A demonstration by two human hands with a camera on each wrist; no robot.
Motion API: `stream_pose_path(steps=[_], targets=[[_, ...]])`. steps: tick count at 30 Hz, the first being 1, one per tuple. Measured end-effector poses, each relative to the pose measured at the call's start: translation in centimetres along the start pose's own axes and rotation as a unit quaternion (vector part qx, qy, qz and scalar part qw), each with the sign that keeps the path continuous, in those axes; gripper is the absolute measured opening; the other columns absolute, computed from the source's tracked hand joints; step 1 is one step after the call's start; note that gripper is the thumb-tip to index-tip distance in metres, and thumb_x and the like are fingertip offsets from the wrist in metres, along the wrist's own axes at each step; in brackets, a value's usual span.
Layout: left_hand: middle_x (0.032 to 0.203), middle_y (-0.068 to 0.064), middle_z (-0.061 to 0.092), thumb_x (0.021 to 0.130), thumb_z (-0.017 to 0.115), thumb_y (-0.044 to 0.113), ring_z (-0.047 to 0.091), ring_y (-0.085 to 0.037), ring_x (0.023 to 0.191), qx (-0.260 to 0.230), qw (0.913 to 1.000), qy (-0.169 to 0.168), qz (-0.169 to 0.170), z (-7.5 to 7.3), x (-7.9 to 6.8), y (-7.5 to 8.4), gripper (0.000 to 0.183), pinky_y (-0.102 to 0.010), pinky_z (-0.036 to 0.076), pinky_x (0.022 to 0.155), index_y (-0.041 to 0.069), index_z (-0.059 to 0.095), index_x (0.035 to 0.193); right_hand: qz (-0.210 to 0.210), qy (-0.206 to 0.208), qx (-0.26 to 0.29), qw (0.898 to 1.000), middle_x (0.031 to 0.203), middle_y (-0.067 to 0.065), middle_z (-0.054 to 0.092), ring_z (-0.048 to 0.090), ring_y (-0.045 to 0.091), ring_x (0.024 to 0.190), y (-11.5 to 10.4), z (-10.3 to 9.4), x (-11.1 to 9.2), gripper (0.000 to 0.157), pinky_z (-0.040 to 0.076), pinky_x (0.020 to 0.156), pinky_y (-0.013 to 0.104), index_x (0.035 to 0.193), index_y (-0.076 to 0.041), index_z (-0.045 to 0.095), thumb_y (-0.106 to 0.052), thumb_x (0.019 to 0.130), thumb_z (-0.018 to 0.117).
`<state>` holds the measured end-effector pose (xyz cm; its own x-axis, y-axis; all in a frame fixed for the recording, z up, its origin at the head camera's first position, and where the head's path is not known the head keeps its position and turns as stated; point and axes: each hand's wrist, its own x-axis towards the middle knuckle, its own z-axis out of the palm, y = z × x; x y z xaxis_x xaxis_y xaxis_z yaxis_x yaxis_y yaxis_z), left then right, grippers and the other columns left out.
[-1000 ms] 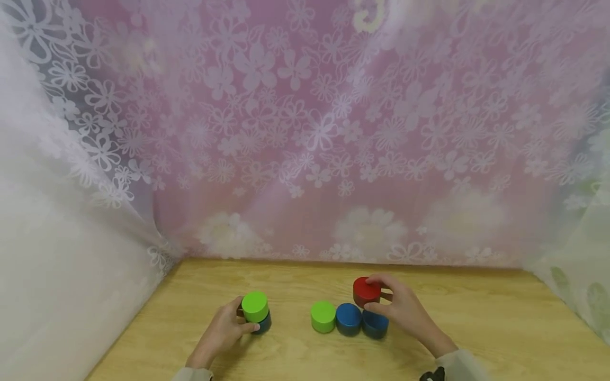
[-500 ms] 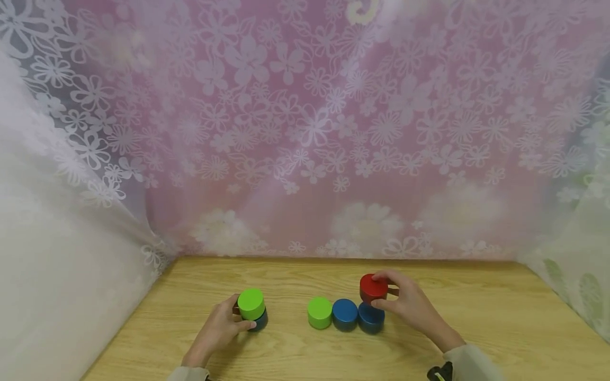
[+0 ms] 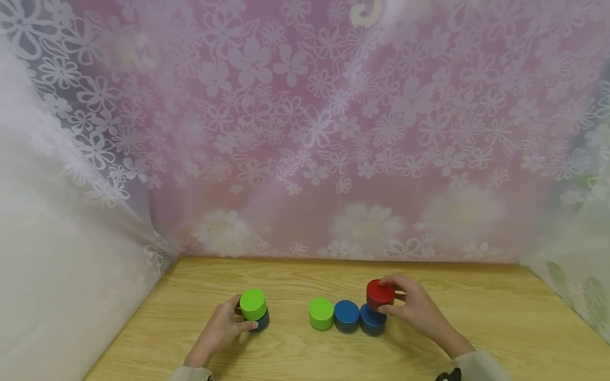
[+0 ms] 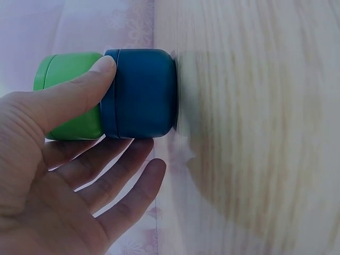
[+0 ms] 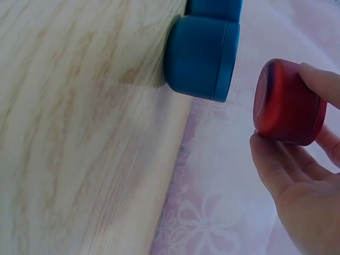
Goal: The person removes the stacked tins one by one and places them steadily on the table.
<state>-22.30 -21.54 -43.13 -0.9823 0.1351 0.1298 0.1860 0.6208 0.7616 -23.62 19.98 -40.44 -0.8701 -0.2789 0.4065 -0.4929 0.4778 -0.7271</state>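
My left hand (image 3: 224, 324) holds a stack of two small round lidded tins at the left of the table: a lime-green tin (image 3: 253, 302) on top of a dark blue tin (image 4: 141, 93). The thumb lies across the seam between them and the fingers reach round the far side. In my right hand (image 3: 414, 307) a red tin (image 3: 380, 293) is pinched between thumb and fingers. The right wrist view shows this red tin (image 5: 289, 103) raised off the table, apart from the rightmost blue tin (image 5: 199, 58), whose back edge it overlaps in the head view.
A row of touching tins stands mid-table: a green tin (image 3: 321, 314), a blue tin (image 3: 346, 316) and the rightmost blue one. Behind the wooden table (image 3: 295, 278) hangs a pink floral curtain (image 3: 305, 132), with pale cloth (image 3: 62, 254) at the left side.
My right hand has carried the red tin to the right, with a slight rise and dip. The left hand and its stack stay in place; the head view shifts a little.
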Motion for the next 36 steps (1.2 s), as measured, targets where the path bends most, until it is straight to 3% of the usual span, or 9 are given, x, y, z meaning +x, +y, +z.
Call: stream_pose_path(steps=[10, 20, 28, 36], targets=[[0.112, -0.015, 0.069, 0.079, 0.086, 0.004, 0.067, -0.035, 0.101, 0.003, 1.0, -0.004, -0.001, 0.0, 0.1, -0.1, 0.062, -0.051, 0.058, 0.085, -0.012, 0.055, 0.13, 0.008, 0.001, -0.012, 1.0, 0.114, 0.015, 0.067, 0.066, 0.035, 0.103, 0.5, -0.5, -0.7, 0.043, 0.06, 0.084, 0.045, 0.113, 0.0, 0.066, 0.002, 0.076, 0.087], [0.116, -0.02, 0.067, 0.08, 0.085, 0.004, 0.066, -0.038, 0.103, -0.01, 0.9999, -0.005, 0.0, 0.1, -0.1, -0.3, 0.064, -0.054, 0.057, 0.087, -0.013, 0.053, 0.131, -0.01, -0.002, -0.026, 1.0, 0.109, 0.01, 0.067, 0.065, 0.026, 0.096, 1.2, -0.9, -1.1, 0.042, 0.06, 0.08, 0.034, 0.11, -0.001, 0.066, 0.001, 0.074, 0.088], [0.113, -0.017, 0.069, 0.079, 0.086, 0.005, 0.067, -0.036, 0.102, -0.004, 1.0, 0.001, -0.005, 0.0, 0.0, -0.3, 0.065, -0.054, 0.057, 0.087, -0.013, 0.053, 0.132, 0.025, -0.016, -0.019, 0.999, 0.111, 0.014, 0.065, 0.063, 0.034, 0.101, 1.8, -1.6, -1.9, 0.043, 0.061, 0.08, 0.04, 0.111, 0.001, 0.064, 0.004, 0.075, 0.087], [0.114, -0.02, 0.068, 0.078, 0.086, 0.004, 0.067, -0.037, 0.101, -0.001, 0.9998, -0.001, 0.021, 0.2, 0.0, -0.7, 0.062, -0.054, 0.056, 0.088, -0.013, 0.054, 0.129, 0.023, -0.036, -0.019, 0.999, 0.109, 0.012, 0.065, 0.064, 0.027, 0.096, 2.5, -2.6, -2.6, 0.041, 0.06, 0.078, 0.032, 0.108, -0.002, 0.063, -0.001, 0.075, 0.087]])
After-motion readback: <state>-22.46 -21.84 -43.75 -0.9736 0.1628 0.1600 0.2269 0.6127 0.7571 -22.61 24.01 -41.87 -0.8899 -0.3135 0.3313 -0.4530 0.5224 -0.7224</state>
